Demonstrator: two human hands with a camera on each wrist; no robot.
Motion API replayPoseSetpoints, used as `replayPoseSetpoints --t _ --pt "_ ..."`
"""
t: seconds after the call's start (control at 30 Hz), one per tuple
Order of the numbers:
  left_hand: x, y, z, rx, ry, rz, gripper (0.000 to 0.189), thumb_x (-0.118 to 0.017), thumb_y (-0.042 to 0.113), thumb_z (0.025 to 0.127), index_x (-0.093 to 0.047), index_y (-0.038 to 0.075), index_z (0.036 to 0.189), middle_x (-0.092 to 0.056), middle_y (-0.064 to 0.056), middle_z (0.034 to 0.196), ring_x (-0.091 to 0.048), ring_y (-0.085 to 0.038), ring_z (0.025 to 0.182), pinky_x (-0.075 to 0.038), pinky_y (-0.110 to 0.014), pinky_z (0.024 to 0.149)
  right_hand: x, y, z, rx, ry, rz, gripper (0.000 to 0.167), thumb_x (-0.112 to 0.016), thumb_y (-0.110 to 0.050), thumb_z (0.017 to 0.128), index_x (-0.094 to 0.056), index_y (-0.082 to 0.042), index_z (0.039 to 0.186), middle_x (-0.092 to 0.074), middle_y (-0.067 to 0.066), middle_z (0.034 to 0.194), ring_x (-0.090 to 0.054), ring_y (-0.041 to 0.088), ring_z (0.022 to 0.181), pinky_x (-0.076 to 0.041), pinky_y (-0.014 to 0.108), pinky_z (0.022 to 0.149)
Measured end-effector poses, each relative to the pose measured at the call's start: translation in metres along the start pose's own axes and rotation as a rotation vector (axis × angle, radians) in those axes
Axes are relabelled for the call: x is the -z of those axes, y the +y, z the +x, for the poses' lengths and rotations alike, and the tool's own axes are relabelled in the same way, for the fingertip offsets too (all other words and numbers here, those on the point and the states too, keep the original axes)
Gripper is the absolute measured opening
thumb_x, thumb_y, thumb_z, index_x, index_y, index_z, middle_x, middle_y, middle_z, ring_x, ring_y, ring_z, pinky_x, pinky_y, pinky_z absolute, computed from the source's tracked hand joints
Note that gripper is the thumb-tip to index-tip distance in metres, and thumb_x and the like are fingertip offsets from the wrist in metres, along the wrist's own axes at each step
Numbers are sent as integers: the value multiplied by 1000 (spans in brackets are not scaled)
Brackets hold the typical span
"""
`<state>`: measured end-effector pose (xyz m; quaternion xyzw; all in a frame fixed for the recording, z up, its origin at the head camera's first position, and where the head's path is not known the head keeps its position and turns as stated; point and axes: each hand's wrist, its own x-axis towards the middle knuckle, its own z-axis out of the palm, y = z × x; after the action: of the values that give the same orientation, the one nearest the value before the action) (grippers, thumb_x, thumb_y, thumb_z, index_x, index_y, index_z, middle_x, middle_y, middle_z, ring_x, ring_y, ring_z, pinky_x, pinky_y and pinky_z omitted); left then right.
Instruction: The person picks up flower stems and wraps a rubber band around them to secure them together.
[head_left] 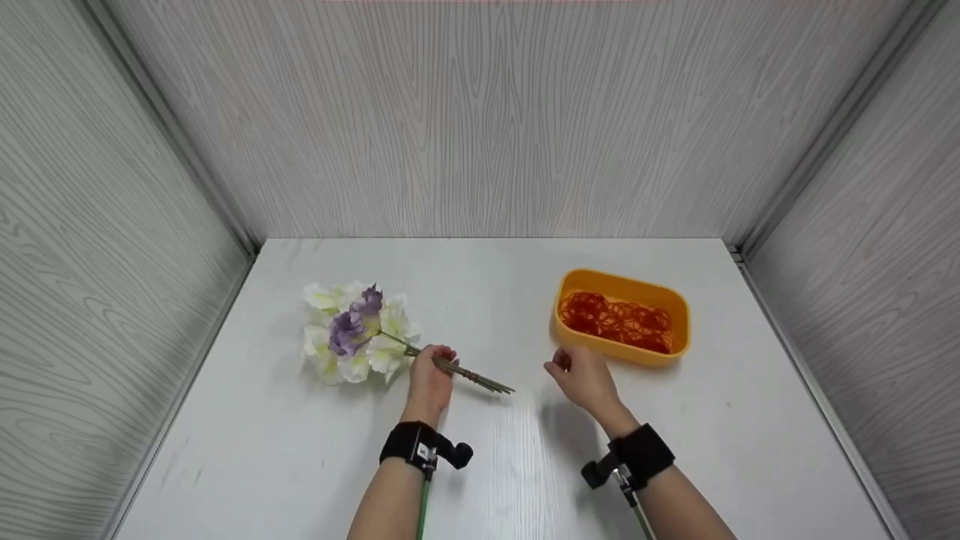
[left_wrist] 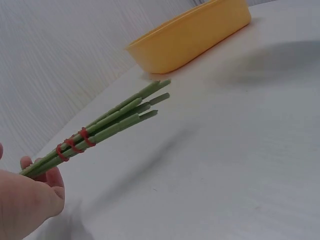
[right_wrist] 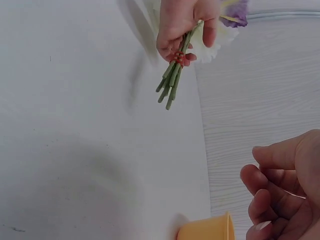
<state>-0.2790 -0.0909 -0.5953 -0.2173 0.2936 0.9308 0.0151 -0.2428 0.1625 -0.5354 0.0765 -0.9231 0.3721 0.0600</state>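
Note:
My left hand (head_left: 430, 384) grips a bunch of flowers (head_left: 352, 334), white and purple, by its green stems (left_wrist: 112, 125). Their blooms point to the far left and the cut ends to the right. Red rubber bands (left_wrist: 73, 145) are wound round the stems just beyond my fingers. My right hand (head_left: 587, 381) is above the table by the near left side of a yellow-orange box (head_left: 630, 352). Its fingers (right_wrist: 260, 205) are loosely bent, and nothing shows between them. Many red rubber bands (head_left: 619, 322) lie in the box.
The white table (head_left: 480, 465) has grey wood-grain panels (head_left: 480, 120) at the back and both sides. A black strap with a camera (head_left: 409, 442) sits on each wrist, and a green cable trails from each.

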Motion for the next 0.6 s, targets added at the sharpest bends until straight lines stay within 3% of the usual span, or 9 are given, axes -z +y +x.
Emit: replayPoseSetpoints --t 0.23,0.43,0.6 --pt "3 2 0 52 -19 119 3 -44 6 95 -43 3 96 -51 -8 87 -49 -22 88 -37 -33 90 -3 0 2 22 -22 10 19 -75 -11 85 -63 -12 70 -54 -4 63 -49 14 58 -41 33 57" --pt "5 7 -5 66 -2 334 8 -49 6 95 -52 -2 92 -58 -8 81 -56 -20 79 -42 -35 86 -4 3 3 13 -27 0 19 -74 -12 87 -63 -12 71 -54 -4 63 -48 13 58 -41 32 57" --pt "5 10 -11 36 38 554 9 -52 5 91 -58 0 86 -60 -5 72 -57 -17 71 -46 -32 77 -5 7 1 -1 1 -68 13 -70 -16 91 -68 -11 79 -62 -2 72 -53 15 61 -45 35 59"
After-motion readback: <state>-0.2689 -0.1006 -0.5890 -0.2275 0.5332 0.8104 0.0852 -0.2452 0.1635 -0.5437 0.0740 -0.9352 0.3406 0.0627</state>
